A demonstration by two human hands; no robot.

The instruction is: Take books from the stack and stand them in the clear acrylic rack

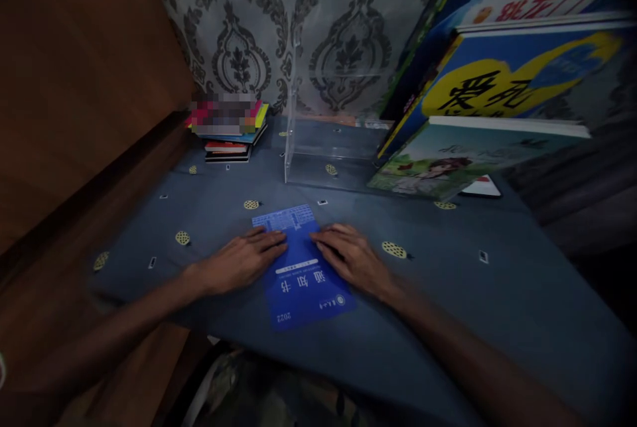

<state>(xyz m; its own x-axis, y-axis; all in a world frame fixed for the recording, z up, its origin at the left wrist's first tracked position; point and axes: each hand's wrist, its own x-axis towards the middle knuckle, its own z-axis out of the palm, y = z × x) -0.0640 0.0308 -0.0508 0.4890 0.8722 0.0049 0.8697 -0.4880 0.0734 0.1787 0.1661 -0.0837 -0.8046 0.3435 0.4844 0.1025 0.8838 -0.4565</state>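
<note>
A blue booklet (pixel 302 274) with white printed characters lies flat on the grey-blue tablecloth (pixel 488 307), close to the near edge. My left hand (pixel 239 261) rests palm down on the booklet's left side, fingers spread and pointing right. My right hand (pixel 351 258) rests palm down on its right side, fingers pointing left. The fingertips of both hands nearly meet over the booklet's middle. Neither hand grips anything.
A stack of colourful books (pixel 229 128) sits at the back left. A clear acrylic stand (pixel 318 142) is at the back centre. Large picture books (pixel 497 95) lean at the right. A wooden panel (pixel 74 82) borders the left, patterned wallpaper behind.
</note>
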